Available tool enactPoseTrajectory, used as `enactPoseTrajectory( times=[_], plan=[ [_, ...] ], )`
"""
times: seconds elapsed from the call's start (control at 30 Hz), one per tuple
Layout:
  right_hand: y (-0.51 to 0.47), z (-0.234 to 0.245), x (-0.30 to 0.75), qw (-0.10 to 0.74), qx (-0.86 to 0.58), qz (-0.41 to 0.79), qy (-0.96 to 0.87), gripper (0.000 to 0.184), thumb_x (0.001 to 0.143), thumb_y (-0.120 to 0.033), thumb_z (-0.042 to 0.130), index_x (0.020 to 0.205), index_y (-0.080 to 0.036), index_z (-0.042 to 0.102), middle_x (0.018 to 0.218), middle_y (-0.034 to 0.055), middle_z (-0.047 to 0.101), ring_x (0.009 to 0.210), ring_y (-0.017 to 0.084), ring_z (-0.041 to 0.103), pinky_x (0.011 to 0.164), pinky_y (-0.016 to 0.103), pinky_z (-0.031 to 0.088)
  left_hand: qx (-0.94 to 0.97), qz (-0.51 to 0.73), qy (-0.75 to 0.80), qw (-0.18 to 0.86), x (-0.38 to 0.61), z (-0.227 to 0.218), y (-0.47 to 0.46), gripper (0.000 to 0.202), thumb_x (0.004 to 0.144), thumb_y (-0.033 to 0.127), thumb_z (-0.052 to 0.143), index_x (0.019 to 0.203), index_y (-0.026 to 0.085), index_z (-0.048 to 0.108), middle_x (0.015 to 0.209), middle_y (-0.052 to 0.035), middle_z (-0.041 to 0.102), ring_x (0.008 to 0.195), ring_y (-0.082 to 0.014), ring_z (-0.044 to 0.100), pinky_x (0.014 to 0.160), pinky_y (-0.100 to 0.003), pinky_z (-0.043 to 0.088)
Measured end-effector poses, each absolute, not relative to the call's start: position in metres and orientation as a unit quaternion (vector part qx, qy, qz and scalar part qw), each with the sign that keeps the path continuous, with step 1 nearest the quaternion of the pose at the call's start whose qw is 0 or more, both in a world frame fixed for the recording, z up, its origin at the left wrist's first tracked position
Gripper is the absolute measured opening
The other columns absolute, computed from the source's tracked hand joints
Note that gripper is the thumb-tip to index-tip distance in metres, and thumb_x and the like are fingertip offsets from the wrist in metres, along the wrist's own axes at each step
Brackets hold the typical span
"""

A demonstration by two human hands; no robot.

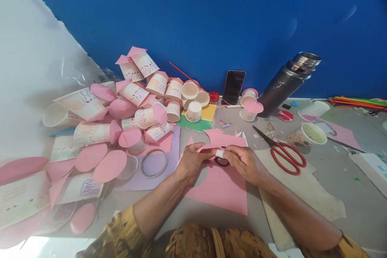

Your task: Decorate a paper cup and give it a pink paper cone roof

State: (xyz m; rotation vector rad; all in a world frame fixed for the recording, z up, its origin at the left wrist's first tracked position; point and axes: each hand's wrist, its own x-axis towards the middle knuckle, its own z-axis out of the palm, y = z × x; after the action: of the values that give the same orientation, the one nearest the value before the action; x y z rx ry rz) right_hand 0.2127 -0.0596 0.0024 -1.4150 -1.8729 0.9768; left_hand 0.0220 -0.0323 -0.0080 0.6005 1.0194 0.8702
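Over a cut pink paper sheet (223, 193), my two hands meet. My left hand (195, 161) pinches a pink paper piece (208, 146) between thumb and fingers. With closed fingers, my right hand (243, 161) grips a small white piece (220, 153) that touches the pink paper; whether it is tape or paper I cannot tell. Beneath the fingers a black loop (222, 163) shows, mostly covered. Open scissors (290, 157) with red handles lie right of my right hand. A grey ring (154, 163) rests on purple paper (133, 183) to the left.
Many decorated paper cups (95, 133) with pink paper tops pile up on the left. Against the blue wall stand a phone (234, 86) and a tilted dark flask (284, 86). A plain white cup (193, 111), a patterned cup (306, 135) and a cream cloth (281, 197) surround the work area.
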Motion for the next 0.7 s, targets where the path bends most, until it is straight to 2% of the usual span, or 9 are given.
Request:
enactPoseTrajectory(
  times=[0.17, 0.37, 0.57, 0.7],
  plan=[
    [-0.0631, 0.0019, 0.2081, 0.291, -0.553, 0.344, -0.701, 0.042, 0.103, -0.051, 0.046, 0.081, -0.022, 0.066, 0.073, 0.0012, 0.07, 0.066, 0.016, 0.06, 0.065, 0.028, 0.042, 0.275, 0.405, 0.466, 0.737, 0.0217, -0.0061, -0.032, 0.042, 0.044, 0.033, 0.101, 0.073, 0.009, 0.081, 0.058, -0.0018, 0.064, 0.058, -0.0105, 0.054, 0.06, -0.026, 0.042],
    [-0.0635, 0.0001, 0.2059, 0.315, -0.579, 0.317, -0.682, 0.041, 0.102, -0.052, 0.047, 0.08, -0.023, 0.065, 0.072, 0.0019, 0.072, 0.066, 0.018, 0.063, 0.064, 0.029, 0.042, 0.272, 0.405, 0.465, 0.739, 0.0239, -0.0048, -0.0341, 0.038, 0.041, 0.031, 0.101, 0.062, 0.012, 0.076, 0.064, -0.0052, 0.07, 0.058, -0.0129, 0.058, 0.058, -0.028, 0.042],
    [-0.065, 0.0011, 0.2059, 0.296, -0.559, 0.343, -0.695, 0.04, 0.103, -0.05, 0.046, 0.083, -0.023, 0.067, 0.078, 0.0031, 0.076, 0.07, 0.019, 0.066, 0.069, 0.03, 0.044, 0.285, 0.405, 0.473, 0.729, 0.0227, -0.0077, -0.033, 0.042, 0.046, 0.036, 0.1, 0.076, 0.01, 0.083, 0.058, -0.0021, 0.065, 0.058, -0.0115, 0.056, 0.061, -0.027, 0.043],
    [-0.0681, 0.0024, 0.2087, 0.356, -0.535, 0.354, -0.68, 0.035, 0.102, -0.048, 0.05, 0.089, -0.022, 0.069, 0.075, 0.0021, 0.072, 0.067, 0.017, 0.062, 0.066, 0.029, 0.044, 0.292, 0.41, 0.468, 0.726, 0.0226, -0.0112, -0.0319, 0.043, 0.049, 0.037, 0.098, 0.079, 0.01, 0.083, 0.06, -0.0019, 0.065, 0.056, -0.0117, 0.055, 0.058, -0.028, 0.042]
  ],
)
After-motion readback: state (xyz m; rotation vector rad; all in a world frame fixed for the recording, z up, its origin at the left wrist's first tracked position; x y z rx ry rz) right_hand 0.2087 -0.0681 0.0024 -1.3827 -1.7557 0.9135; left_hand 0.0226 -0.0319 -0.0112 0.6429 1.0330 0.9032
